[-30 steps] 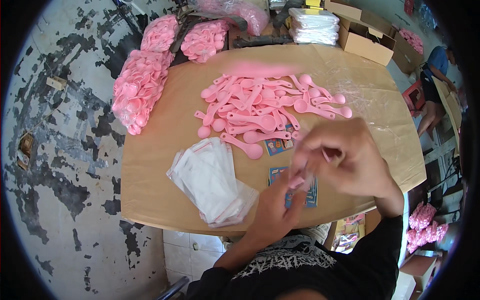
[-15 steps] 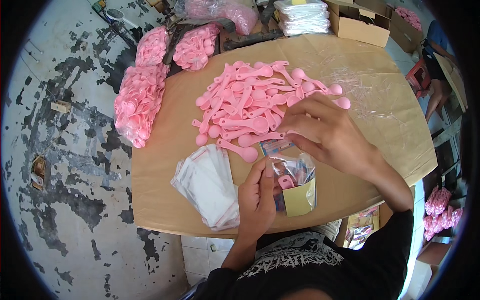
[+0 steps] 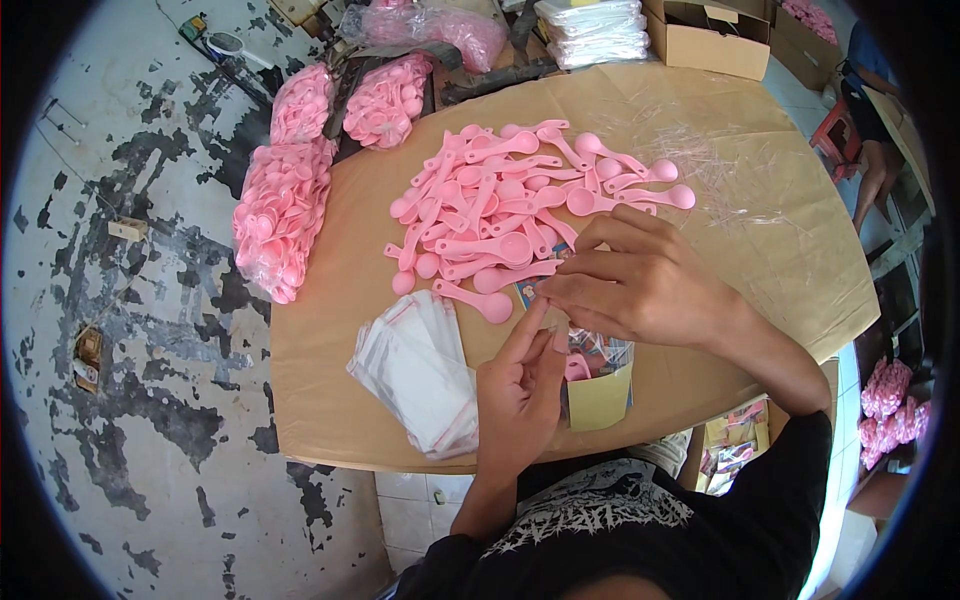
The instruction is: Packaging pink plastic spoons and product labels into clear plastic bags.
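Observation:
My left hand (image 3: 518,395) is closed in a pinch on the left edge of a small clear plastic bag (image 3: 605,350). Inside the bag sit a pink measuring spoon (image 3: 577,367), mostly hidden, and a yellow card (image 3: 600,402). My right hand (image 3: 650,280) reaches over the bag, its fingertips pinched together at the bag's top edge, almost touching my left fingertips. The exact bit of film between them is too small to make out. Behind my hands lies a loose heap of pink measuring spoons (image 3: 490,200). A blue printed card or packet (image 3: 527,292) shows partly beneath my right fingers.
A stack of clear empty bags (image 3: 415,370) lies left of my hands. Thin clear strips (image 3: 720,185) are scattered at the table's right. Bagged pink spoons (image 3: 285,215) stand along the left edge. Behind are stacked plastic packs (image 3: 592,32) and a cardboard box (image 3: 710,40).
My right hand has come down and left, bringing its fingertips to the bag's top beside my left fingers. The view has shifted slightly.

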`<state>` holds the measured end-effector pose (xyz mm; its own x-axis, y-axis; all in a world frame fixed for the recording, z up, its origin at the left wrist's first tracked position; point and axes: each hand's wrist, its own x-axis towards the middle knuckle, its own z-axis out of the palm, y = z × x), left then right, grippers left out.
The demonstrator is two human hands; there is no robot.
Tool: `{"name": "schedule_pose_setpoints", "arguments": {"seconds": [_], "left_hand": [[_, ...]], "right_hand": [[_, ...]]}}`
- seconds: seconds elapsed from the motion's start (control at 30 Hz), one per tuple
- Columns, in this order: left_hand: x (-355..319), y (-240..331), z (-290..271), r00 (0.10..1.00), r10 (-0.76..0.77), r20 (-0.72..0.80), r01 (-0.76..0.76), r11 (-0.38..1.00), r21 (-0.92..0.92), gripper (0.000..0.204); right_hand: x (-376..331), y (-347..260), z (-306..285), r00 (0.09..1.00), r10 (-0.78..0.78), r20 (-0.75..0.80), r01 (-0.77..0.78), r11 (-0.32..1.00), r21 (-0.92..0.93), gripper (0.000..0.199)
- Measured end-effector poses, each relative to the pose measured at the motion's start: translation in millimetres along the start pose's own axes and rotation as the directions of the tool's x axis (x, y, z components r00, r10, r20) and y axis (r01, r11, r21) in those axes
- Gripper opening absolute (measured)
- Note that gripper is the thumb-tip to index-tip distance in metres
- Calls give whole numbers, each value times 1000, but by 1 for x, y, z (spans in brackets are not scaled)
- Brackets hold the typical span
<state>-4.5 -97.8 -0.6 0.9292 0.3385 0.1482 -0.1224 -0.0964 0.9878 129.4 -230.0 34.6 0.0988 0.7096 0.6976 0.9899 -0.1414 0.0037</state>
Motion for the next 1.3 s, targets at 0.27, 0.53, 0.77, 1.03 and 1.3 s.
{"name": "schedule_pose_setpoints", "arguments": {"seconds": [0.27,0.53,0.77,1.03,1.3], "left_hand": [[0,-2,-5,995,-27,100,29,999,-14,43],[3,-8,-4,993,59,100,-53,997,-56,40],[2,-6,-11,996,-18,90,35,983,-183,40],[4,-7,-9,992,-7,128,5,1000,13,37],[1,-4,-17,994,9,105,17,969,-245,37]], "right_hand": [[-1,5,2,1000,-23,-20,24,998,57,21],[-2,13,5,987,158,9,-156,958,242,15],[3,7,0,998,51,-20,-46,975,219,19],[-3,7,10,1000,8,-3,-7,988,156,16],[2,33,-47,929,368,42,-313,719,620,7]]}}
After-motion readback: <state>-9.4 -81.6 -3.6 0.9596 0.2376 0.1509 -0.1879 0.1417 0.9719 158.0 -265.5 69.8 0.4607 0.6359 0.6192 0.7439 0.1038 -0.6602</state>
